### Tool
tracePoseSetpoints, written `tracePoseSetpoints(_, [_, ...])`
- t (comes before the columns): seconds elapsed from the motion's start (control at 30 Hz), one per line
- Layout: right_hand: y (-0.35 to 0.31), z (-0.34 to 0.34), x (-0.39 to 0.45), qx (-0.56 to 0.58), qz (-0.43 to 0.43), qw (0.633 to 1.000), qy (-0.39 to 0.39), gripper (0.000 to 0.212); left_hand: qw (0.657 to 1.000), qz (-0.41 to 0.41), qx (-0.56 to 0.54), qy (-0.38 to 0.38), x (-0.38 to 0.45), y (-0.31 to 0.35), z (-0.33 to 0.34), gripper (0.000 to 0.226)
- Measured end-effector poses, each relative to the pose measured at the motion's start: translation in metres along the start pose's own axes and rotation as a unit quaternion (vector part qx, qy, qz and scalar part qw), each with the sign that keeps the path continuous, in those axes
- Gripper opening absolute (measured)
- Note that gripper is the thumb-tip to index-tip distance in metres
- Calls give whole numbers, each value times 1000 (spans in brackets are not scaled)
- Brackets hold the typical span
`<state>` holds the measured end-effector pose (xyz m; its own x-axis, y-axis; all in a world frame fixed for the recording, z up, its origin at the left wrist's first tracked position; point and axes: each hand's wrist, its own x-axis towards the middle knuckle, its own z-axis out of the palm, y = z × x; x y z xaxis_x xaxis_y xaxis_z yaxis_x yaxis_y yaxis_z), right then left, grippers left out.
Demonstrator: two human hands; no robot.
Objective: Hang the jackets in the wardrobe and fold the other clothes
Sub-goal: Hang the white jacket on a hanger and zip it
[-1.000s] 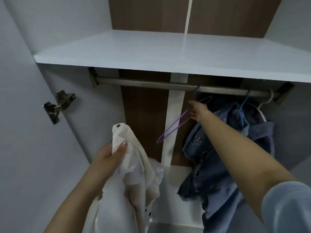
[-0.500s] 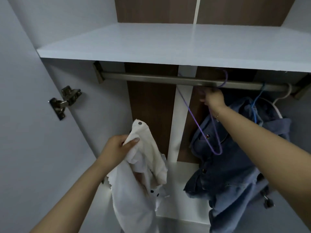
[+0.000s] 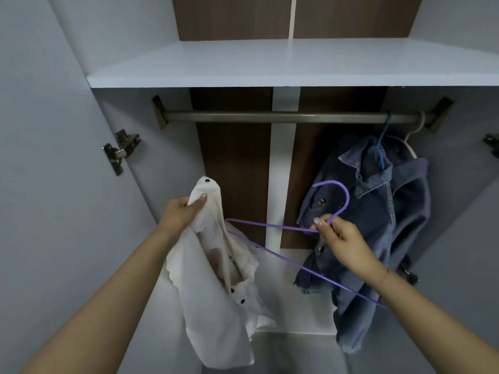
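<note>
Left hand (image 3: 181,211) grips white jacket (image 3: 216,287) by its top; right hand (image 3: 340,236) pinches purple hanger (image 3: 294,259) neck, off rail (image 3: 291,116); denim jacket (image 3: 378,220) hangs right.

No legible text, labels, brand marks, numbers or signs anywhere in the head view.
</note>
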<state>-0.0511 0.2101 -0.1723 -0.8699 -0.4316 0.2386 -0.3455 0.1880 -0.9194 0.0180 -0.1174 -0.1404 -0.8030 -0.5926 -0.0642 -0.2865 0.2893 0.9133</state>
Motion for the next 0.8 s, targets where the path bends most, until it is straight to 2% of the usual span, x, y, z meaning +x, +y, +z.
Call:
tracePoseSetpoints(0.13, [-4, 7, -38, -8, -1, 1000, 10, 32, 993, 50, 100, -33, -19, 4, 1, 40])
tracePoseSetpoints(0.27, [-8, 37, -60, -35, 8, 999, 19, 20, 970, 116, 192, -90, -55, 14, 9, 33])
tracePoseSetpoints(0.37, [-14, 68, -61, -42, 16, 999, -3, 20, 962, 149, 205, -99, -86, 28, 24, 38])
tracePoseSetpoints(0.43, [-18, 89, -62, -46, 3, 998, -34, 22, 966, 157, 167, -120, -104, 34, 35, 37])
tracePoseSetpoints(0.5, [-24, 99, -64, 4, 1, 1000, -25, 30, 969, 157, 145, -124, -115, 38, 44, 38])
tracePoseSetpoints(0.57, [-28, 91, -60, 62, -2, 998, 11, 31, 964, 158, 190, -101, -116, 37, 44, 28])
tracePoseSetpoints(0.63, [-31, 77, -52, 102, -11, 994, 36, 29, 934, 182, 294, -85, -116, 32, 38, 26])
tracePoseSetpoints(0.73, [-40, 62, -38, 132, -14, 991, 17, 27, 834, 272, 479, -5, -112, 22, 31, 38])
tracePoseSetpoints(0.8, [-44, 57, -30, 111, -38, 993, -9, 26, 809, 327, 489, -14, -109, 25, 31, 46])
